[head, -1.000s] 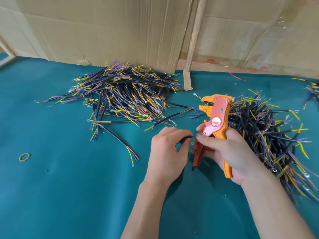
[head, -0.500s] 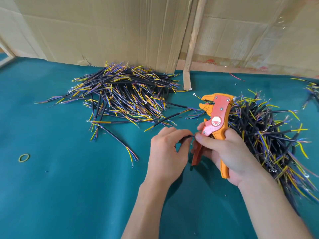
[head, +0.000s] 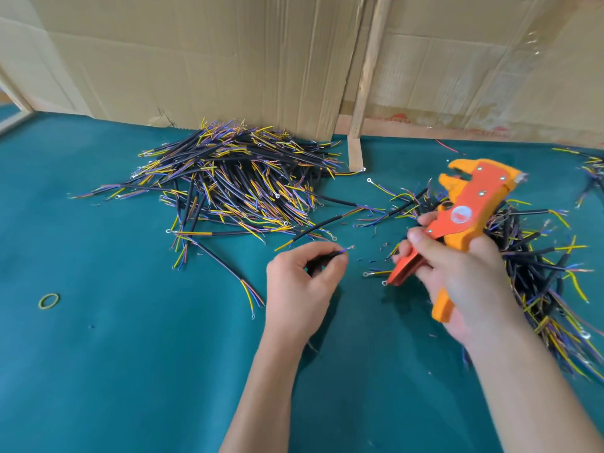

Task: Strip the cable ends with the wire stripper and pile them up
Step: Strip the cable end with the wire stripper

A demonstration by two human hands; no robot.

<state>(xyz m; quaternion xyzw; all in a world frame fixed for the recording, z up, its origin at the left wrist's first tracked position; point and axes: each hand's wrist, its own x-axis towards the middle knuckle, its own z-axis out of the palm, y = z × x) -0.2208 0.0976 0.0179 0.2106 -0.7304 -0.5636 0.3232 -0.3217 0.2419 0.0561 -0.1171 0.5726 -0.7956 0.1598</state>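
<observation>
Two heaps of cable are lying on the green desk (head: 98, 371): a big spread pile (head: 235, 178) toward the far edge against the cardboard wall (head: 196, 60), and a second heap (head: 536, 266) along the right edge, partly under my right arm. I am holding one short black cable (head: 328, 255) in my left hand (head: 302, 289), pinching it between thumb and curled fingers (head: 327, 269), with its coloured cores poking out toward the tool. A bare glint seems to be showing at the tip, though it is too small to be sure. My right hand (head: 457, 276) is gripping the orange wire stripper (head: 457, 220), fingers wrapped round its handles; the toothed head is pointing to the far edge and is blurred. Cable and stripper are apart just now.

I am judging this as the gap between strips: one end looks done. Next I am needing either to turn the cable and feed its other end squarely into the stripper's mouth, or to drop it on the far pile and pick a fresh piece. A rubber band (head: 49, 301) is lying near the left edge.
</observation>
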